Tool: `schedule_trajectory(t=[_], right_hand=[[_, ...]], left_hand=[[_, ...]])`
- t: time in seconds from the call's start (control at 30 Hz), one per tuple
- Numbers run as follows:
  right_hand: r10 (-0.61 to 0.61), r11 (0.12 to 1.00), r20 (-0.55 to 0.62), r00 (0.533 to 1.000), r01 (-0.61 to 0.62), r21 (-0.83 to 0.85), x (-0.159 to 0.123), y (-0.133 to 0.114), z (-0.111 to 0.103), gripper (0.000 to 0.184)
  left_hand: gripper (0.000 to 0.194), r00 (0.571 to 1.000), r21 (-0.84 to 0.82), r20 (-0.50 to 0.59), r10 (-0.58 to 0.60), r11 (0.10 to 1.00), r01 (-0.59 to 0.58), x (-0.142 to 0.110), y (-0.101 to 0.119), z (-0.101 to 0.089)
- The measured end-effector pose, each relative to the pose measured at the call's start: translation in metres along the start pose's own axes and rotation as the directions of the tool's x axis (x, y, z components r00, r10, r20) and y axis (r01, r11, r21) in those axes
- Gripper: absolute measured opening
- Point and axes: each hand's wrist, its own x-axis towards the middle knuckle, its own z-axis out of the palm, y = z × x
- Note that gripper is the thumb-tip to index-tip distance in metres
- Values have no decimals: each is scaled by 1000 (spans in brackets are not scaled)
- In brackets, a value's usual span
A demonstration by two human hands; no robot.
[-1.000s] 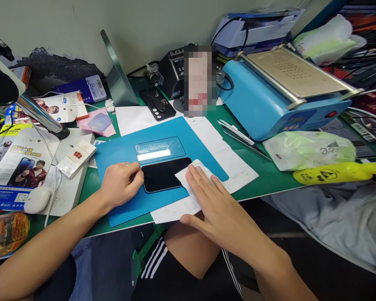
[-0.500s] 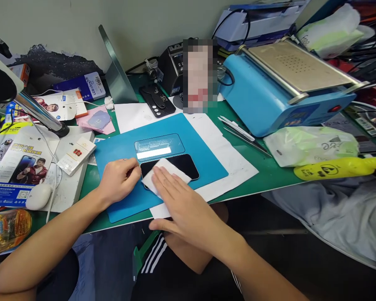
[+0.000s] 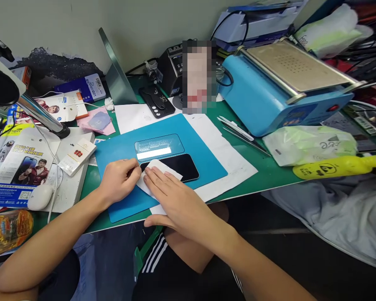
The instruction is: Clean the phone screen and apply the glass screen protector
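A black phone lies screen up on a blue mat. My right hand lies flat, fingers stretched out, pressing a white wipe onto the phone's left end. My left hand is curled at the phone's left edge, its fingers pinched against it and holding it steady. Just behind the phone on the mat lies a clear glass screen protector.
White paper sheets lie under the mat on a green table. A blue machine stands at the back right, tweezers beside it. A yellow bottle and plastic bag lie right. Boxes, packaging and a white mouse crowd the left.
My right hand has slid the white wipe leftward across the phone, from its right end to its left end. My left hand has stayed at the phone's left edge.
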Motion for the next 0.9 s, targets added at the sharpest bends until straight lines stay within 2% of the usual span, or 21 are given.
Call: schedule_trajectory(t=[0.13, 0.23, 0.43, 0.53, 0.67, 0.8, 0.9], right_hand=[[119, 992, -6, 993, -119, -32, -28, 20, 0, 87], [181, 983, -20, 983, -182, -35, -38, 22, 2, 89], [79, 996, -4, 997, -79, 27, -7, -10, 1, 97], [61, 997, 28, 998, -62, 45, -7, -10, -1, 89], [97, 995, -2, 995, -97, 18, -37, 12, -1, 75], [214, 977, -23, 977, -214, -4, -66, 32, -2, 79], [252, 967, -25, 968, -252, -39, -74, 34, -6, 81]], left_hand=[[29, 1000, -2, 6, -15, 1000, 15, 0, 1, 2], [29, 999, -2, 4, -36, 999, 36, -1, 1, 4], [29, 999, 1, 5, -46, 999, 46, -1, 2, 1], [30, 999, 3, 7, -47, 999, 47, -1, 2, 0], [29, 998, 7, 7, -56, 998, 56, -1, 3, 0], [28, 998, 8, 11, -64, 998, 64, -1, 3, 1], [28, 998, 9, 11, -61, 998, 61, -1, 3, 1]])
